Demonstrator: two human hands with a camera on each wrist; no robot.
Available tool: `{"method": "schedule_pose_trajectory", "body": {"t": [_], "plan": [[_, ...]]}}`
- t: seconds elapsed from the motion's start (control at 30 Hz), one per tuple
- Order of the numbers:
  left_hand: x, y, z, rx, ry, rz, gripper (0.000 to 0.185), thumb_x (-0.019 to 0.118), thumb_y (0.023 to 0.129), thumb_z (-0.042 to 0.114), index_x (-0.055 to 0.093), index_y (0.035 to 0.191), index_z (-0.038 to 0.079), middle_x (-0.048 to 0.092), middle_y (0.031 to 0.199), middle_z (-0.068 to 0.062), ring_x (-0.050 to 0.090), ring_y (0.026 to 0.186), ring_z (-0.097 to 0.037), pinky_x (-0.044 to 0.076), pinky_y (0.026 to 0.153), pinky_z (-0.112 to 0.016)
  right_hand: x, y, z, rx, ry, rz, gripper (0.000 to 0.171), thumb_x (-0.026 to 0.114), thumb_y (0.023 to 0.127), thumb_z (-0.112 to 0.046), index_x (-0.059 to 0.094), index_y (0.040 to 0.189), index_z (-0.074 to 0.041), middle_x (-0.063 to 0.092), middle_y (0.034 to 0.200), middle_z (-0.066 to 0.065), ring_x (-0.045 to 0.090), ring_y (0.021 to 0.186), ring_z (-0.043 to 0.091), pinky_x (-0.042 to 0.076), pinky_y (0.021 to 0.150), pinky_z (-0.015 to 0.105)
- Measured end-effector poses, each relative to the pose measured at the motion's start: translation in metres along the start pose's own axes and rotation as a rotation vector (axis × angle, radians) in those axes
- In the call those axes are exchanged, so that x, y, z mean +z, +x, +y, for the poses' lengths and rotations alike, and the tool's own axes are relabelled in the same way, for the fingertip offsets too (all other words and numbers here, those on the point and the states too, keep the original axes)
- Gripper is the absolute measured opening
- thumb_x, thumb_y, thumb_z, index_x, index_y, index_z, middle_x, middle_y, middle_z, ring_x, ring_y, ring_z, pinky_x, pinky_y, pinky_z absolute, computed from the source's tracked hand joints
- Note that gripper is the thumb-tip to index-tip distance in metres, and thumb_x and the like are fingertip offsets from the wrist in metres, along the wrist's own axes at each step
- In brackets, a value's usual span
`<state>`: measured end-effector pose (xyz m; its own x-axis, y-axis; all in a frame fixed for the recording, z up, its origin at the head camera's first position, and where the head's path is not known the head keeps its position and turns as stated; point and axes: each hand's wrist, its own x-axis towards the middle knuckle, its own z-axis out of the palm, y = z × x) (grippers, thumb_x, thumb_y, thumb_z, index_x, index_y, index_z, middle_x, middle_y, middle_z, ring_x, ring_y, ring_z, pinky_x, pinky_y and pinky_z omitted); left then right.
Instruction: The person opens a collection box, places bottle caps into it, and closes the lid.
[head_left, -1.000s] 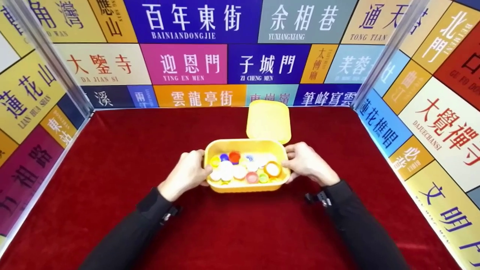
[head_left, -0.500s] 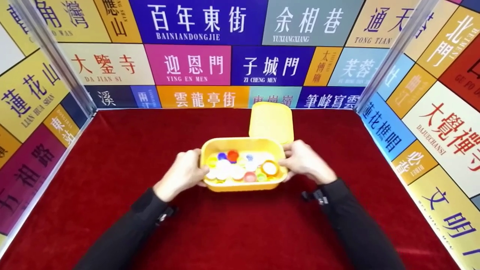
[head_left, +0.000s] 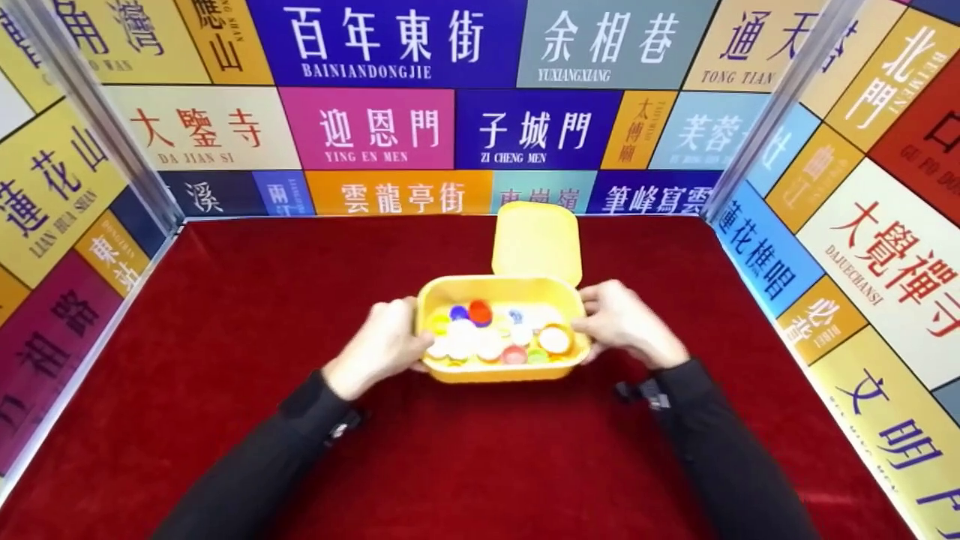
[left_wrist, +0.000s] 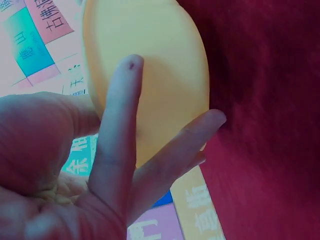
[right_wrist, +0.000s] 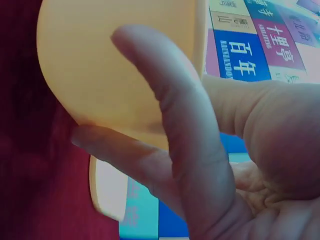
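Between both hands is a yellow plastic tub [head_left: 499,374], its open top facing the head camera. Inside lie several round bottle caps, among them a red cap [head_left: 480,312], a blue cap [head_left: 459,314], an orange-rimmed cap [head_left: 556,339] and overexposed white ones. My left hand [head_left: 384,339] grips the tub's left end, thumb at the rim. The right hand [head_left: 624,322] holds the opposite end in the same way. In the left wrist view, fingers [left_wrist: 117,115] spread over the tub's outer wall [left_wrist: 170,75]. The right wrist view shows fingers [right_wrist: 185,115] along the other end wall [right_wrist: 90,75].
Behind the tub, a yellow lid [head_left: 536,241] lies flat on the red cloth-covered table [head_left: 300,262]. Panels with Chinese lettering [head_left: 375,127] close off the back and both sides, joined by metal corner posts [head_left: 780,112].
Both hands move the tub slightly left, then back right past its earlier spot. The grip stays the same, the caps keep roughly their places, and the lid has not moved.
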<state>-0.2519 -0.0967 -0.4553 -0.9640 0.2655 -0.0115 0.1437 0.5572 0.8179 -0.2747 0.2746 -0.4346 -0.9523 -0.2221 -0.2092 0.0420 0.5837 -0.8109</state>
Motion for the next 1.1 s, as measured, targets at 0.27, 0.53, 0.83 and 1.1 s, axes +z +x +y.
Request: {"method": "schedule_pose_trajectory", "body": {"t": [0.27, 0.53, 0.83, 1.1], "plan": [[-0.052, -0.024, -0.024, -0.081, 0.051, 0.072, 0.047, 0.066, 0.102, 0.0, 0.064, 0.147, -0.014, 0.077, 0.115, -0.033, 0.087, 0.076, -0.03, 0.072, 0.065, -0.046, 0.051, 0.024, -0.034, -0.065, 0.111, -0.104, 0.052, 0.069, 0.103, 0.004, 0.066, 0.155, 0.009, 0.079, 0.139, 0.032, 0.088, 0.09, 0.041, 0.072, 0.065, 0.044], [0.002, 0.008, 0.001, -0.031, 0.002, 0.029, 0.042, 0.072, 0.099, -0.002, 0.068, 0.14, -0.011, 0.079, 0.111, -0.027, 0.088, 0.081, -0.032, 0.072, 0.063, -0.041, -0.004, 0.004, -0.004, -0.037, -0.059, 0.007, 0.036, 0.073, 0.101, 0.0, 0.075, 0.135, 0.011, 0.083, 0.121, 0.033, 0.085, 0.072, 0.025, 0.071, 0.062, 0.042], [0.002, 0.008, 0.001, -0.058, 0.016, 0.018, 0.041, 0.073, 0.1, 0.0, 0.069, 0.14, -0.01, 0.078, 0.11, -0.026, 0.088, 0.084, -0.032, 0.072, 0.064, -0.042, 0.0, 0.006, -0.003, -0.003, 0.009, -0.014, 0.04, 0.073, 0.101, 0.002, 0.072, 0.14, 0.013, 0.082, 0.127, 0.034, 0.086, 0.078, 0.027, 0.072, 0.064, 0.044], [-0.024, -0.01, -0.028, -0.074, 0.057, 0.017, 0.049, 0.074, 0.103, 0.003, 0.066, 0.148, -0.013, 0.079, 0.127, -0.035, 0.089, 0.079, -0.029, 0.071, 0.063, -0.037, 0.028, 0.018, -0.005, -0.017, 0.103, -0.098, 0.046, 0.07, 0.102, 0.004, 0.069, 0.147, 0.013, 0.08, 0.136, 0.034, 0.087, 0.093, 0.034, 0.073, 0.067, 0.045]]}}
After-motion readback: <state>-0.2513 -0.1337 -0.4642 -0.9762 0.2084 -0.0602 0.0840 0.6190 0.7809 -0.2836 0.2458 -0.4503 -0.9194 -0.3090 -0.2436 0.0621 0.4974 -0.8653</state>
